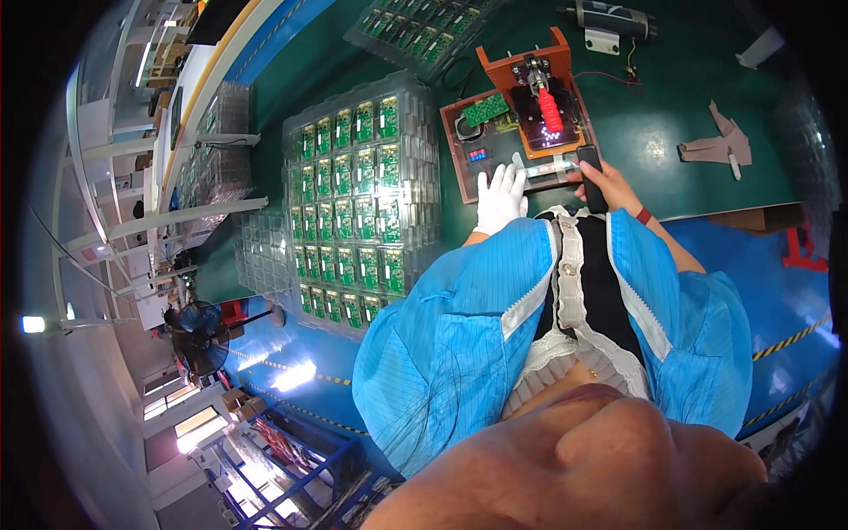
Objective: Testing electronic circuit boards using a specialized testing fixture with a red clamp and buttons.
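My right hand (611, 187), bare, is wrapped round a slim black handheld device (593, 180) at the near right corner of a brown test fixture (452, 168). My left hand (503, 201) wears a white glove; its fingers are stretched out and apart over the fixture's near edge. Between the two hands lies a pale strip (549, 168) on the fixture's front. A toggle clamp with a red ribbed handle (549, 111) stands over small white lights. On the fixture's left part rest a green circuit board (486, 109) and a small lit display (477, 155).
Left of the fixture, a stack of clear plastic trays (422, 168) holds many green circuit boards. Another board tray (415, 35) lies at the back. A dark cylinder on a bracket (616, 21) stands back right. A greyish-pink cloth (720, 141) lies on the green table (654, 115).
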Motion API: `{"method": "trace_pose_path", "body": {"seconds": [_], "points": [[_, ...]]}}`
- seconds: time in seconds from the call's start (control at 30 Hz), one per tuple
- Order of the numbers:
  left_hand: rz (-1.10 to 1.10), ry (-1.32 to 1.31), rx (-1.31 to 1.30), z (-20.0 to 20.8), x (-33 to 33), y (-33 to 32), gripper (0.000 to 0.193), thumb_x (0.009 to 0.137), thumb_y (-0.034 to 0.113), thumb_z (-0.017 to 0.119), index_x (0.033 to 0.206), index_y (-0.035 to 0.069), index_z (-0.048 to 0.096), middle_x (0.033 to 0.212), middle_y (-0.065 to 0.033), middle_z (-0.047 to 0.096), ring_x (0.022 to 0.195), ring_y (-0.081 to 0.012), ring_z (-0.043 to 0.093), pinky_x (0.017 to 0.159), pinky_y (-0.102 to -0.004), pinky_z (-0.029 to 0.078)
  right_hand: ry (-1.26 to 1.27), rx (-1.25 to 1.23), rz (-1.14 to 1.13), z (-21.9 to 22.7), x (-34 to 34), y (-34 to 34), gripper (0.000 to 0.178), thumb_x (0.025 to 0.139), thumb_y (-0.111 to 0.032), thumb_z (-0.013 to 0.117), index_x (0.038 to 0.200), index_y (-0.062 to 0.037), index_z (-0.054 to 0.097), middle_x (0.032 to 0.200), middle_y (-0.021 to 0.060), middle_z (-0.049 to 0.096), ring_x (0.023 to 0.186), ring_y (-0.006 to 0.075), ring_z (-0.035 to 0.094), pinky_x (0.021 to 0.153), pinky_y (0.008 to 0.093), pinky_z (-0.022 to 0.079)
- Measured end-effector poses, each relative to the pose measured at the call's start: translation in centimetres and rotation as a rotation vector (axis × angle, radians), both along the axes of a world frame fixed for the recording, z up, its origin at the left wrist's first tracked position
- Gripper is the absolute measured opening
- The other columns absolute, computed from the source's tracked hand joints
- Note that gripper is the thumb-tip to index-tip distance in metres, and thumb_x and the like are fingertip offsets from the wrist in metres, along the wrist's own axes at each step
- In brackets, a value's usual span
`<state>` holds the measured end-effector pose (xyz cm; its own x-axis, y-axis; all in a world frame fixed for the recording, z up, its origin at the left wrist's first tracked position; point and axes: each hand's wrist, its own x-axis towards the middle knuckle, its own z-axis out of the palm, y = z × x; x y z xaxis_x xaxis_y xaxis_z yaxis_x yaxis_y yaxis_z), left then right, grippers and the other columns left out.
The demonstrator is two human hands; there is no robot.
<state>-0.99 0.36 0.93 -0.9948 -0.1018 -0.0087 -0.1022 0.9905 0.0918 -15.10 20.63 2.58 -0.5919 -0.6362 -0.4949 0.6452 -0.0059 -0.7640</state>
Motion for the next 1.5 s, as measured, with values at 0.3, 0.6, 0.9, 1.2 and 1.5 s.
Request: {"method": "trace_pose_path", "body": {"seconds": [0.3,0.6,0.9,1.2,1.5], "points": [[0.004,-0.018,-0.001,-0.1,0.0,-0.2,0.059,0.079,0.024,0.057,0.134,0.007,0.044,0.138,-0.0139,0.044,0.13,-0.0309,0.039,0.107,-0.0551,0.021,-0.285,-0.118,-0.109,-0.5,-0.7,-0.1,0.046,0.094,-0.045,0.049,0.114,-0.0041,0.055,0.089,0.0106,0.066,0.062,0.0146,0.058,0.055,0.0264,0.048],[0.067,0.1,0.161,-0.5,0.3,-1.1,0.061,0.078,0.018,0.058,0.135,0.005,0.042,0.139,-0.0169,0.042,0.13,-0.0326,0.038,0.107,-0.0561,0.021,-0.263,-0.054,-0.065,0.8,-0.7,0.6,0.049,0.093,-0.052,0.046,0.102,-0.0049,0.056,0.073,0.0059,0.06,0.056,0.0127,0.053,0.052,0.0257,0.045],[0.419,0.452,0.401,-4.8,0.3,-4.5,0.059,0.085,0.018,0.056,0.139,0.005,0.038,0.142,-0.0188,0.041,0.132,-0.0336,0.038,0.111,-0.0465,0.024,-0.212,0.01,-0.06,0.8,-0.2,0.0,0.048,0.092,-0.051,0.047,0.099,-0.0053,0.056,0.07,0.0045,0.058,0.053,0.0119,0.051,0.05,0.0254,0.044],[0.361,0.551,0.368,-5.4,0.1,-4.5,0.054,0.087,0.015,0.055,0.137,0.002,0.041,0.14,-0.0188,0.044,0.13,-0.0333,0.041,0.111,-0.0426,0.026,-0.203,-0.029,-0.029,-0.1,-0.4,0.3,0.047,0.093,-0.051,0.046,0.098,-0.0056,0.055,0.07,0.0047,0.058,0.053,0.0124,0.051,0.05,0.0259,0.044],[0.353,0.551,0.354,-5.2,0.4,-4.6,0.054,0.086,0.013,0.056,0.137,0.002,0.042,0.139,-0.0186,0.045,0.128,-0.0332,0.042,0.11,-0.0423,0.027,-0.242,-0.032,-0.017,-0.1,-0.6,0.3,0.042,0.095,-0.045,0.045,0.102,-0.0045,0.054,0.074,0.0069,0.06,0.055,0.0139,0.054,0.052,0.0271,0.046]]}}
